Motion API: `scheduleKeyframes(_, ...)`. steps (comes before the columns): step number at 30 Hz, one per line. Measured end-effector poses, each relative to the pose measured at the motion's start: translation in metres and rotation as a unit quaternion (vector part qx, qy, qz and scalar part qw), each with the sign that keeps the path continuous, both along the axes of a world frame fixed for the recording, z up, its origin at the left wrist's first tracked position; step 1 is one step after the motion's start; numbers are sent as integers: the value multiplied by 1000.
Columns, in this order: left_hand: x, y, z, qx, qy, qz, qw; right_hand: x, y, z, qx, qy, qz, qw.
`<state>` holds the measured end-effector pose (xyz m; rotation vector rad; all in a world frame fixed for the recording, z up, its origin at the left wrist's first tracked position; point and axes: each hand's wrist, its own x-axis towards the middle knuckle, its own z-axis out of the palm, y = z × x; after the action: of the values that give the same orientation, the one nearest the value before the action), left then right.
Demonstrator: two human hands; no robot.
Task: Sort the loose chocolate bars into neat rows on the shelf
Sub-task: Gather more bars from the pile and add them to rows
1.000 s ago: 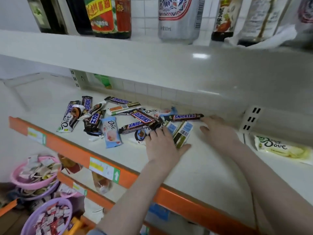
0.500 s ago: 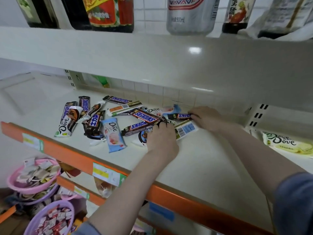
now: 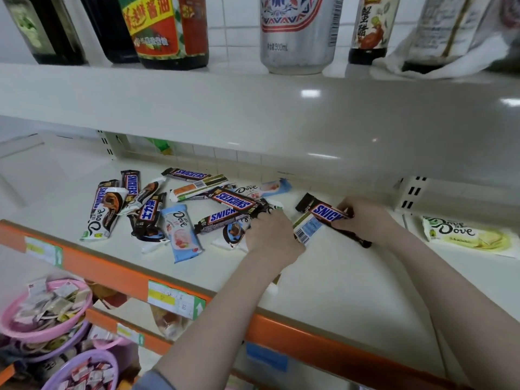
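My right hand (image 3: 365, 218) pinches a Snickers bar (image 3: 323, 212), tilted, near the shelf (image 3: 337, 277)'s back edge, over a barcode-side bar (image 3: 306, 229). My left hand (image 3: 270, 237) curls its fingers onto the loose pile (image 3: 174, 209) heaped mid-shelf; whether it actually grips a wrapper, I cannot tell. A yellow Dove bar (image 3: 467, 235) lies apart toward the right end.

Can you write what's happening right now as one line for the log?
stage: sorting begun | right hand: grips Snickers bar, apart from pile | left hand: on bars at pile edge | rows: none yet
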<state>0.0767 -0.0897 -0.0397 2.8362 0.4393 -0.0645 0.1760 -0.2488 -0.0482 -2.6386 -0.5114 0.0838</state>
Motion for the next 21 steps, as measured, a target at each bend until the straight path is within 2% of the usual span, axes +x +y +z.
scheduleKeyframes(5, -7, -7, -2, -91, -4, -43, 995, -23, -15, 2, 32, 18, -9, 999)
scheduleKeyframes(13, -16, -18, -1, -103, -52, -33, 993, -69, -42, 0, 36, 23, -56, 998)
scheduleKeyframes(16, -21, -15, 5, -243, -36, 1, 969, -89, -55, -2, 64, 18, -89, 994)
scheduleKeyframes(21, -44, -12, 15, -467, -35, 23, 883, -125, -73, 6, 111, -23, -134, 985)
